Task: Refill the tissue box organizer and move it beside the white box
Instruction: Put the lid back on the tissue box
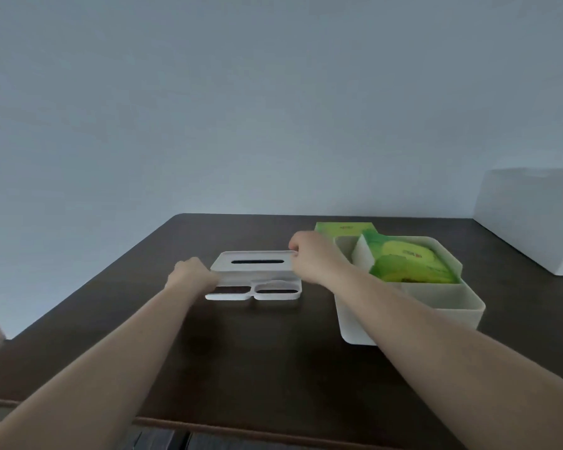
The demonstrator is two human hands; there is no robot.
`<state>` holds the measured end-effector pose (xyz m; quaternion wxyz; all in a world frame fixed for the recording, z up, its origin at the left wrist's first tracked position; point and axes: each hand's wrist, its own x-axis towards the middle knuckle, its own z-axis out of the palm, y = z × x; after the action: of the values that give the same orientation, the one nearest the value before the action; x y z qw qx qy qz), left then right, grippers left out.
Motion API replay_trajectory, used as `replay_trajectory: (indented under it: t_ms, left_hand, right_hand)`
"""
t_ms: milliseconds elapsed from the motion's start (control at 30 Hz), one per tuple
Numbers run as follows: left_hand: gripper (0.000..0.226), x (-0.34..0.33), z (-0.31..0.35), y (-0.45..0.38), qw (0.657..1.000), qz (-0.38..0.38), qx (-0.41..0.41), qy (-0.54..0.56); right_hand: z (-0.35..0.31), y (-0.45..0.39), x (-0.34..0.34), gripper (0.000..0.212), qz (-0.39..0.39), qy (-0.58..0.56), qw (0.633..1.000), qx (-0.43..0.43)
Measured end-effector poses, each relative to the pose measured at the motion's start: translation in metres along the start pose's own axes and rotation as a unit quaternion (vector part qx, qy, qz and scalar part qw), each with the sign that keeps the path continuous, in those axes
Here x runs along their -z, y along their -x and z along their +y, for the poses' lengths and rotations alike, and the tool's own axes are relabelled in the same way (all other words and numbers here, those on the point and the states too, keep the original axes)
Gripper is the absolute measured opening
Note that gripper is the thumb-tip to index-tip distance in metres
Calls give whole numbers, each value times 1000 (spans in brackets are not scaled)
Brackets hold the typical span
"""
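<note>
Both arms are reaching forward over a dark table (pixel 241 358). The organizer (pixel 255 276), white, is sitting near the table's middle, its slotted lid (pixel 257 262) facing up and two open front pockets showing the tabletop through them. The left hand (pixel 192 274) is pressing against the organizer's left end, fingers curled around the lid edge; the fingertips themselves are hidden behind the hand. The right hand (pixel 312 254) is closing on the lid's right rear corner, fingers bent tight in a pinch. The lid is looking slightly raised off the base, though blur is making that hard to confirm. Just right of the organizer, a cream bin (pixel 442 303) with a divider is holding green tissue packs (pixel 413 261), tilted against each other; another green pack (pixel 345 228) is lying behind the bin, touching its back wall. The white box (pixel 530 219) is standing at the far right edge, against the wall (pixel 273 108), well apart from the organizer, with the bin between them.
</note>
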<state>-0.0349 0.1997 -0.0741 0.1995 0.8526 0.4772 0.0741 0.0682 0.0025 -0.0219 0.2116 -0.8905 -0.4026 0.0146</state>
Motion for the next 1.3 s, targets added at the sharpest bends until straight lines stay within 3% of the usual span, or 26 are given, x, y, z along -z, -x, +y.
replay_trajectory:
  t_ms: [100, 267, 333, 400, 433, 533, 600, 833, 1067, 1300]
  left_hand:
    - [29, -9, -12, -3, 1000, 2, -2, 15]
    - [37, -11, -13, -6, 999, 7, -7, 31]
    - [30, -11, -11, -5, 999, 3, -7, 37]
    - [25, -12, -9, -3, 999, -4, -5, 49]
    - [24, -12, -9, -2, 999, -6, -4, 54]
    - [18, -10, -10, 1, 998, -5, -3, 57]
    - [16, -7, -11, 4, 998, 1, -1, 64]
    - [14, 18, 3, 17, 993, 57, -8, 104]
    - [13, 37, 43, 46, 980, 98, -72, 160]
    - [23, 34, 113, 96, 967, 38, -139, 209]
  right_hand:
    - [-8, -9, -15, 22, -98, 75, 991, -58]
    - [-6, -17, -34, 51, -129, 120, 976, -125]
    - [-8, -19, -34, 42, -146, 98, 974, -143]
    - [-8, -20, -31, 14, -156, 101, 971, -149]
    - [-8, -19, -30, 19, -159, 107, 970, -149]
    - [-9, -15, -25, 10, -121, 117, 976, -136]
    - [-11, -13, -21, 26, -86, 97, 983, -127]
    - [-16, -5, 7, 36, -25, 71, 994, -80]
    - [13, 21, 60, 56, 37, -8, 998, -49]
    - [74, 69, 104, 57, 89, -5, 993, -81]
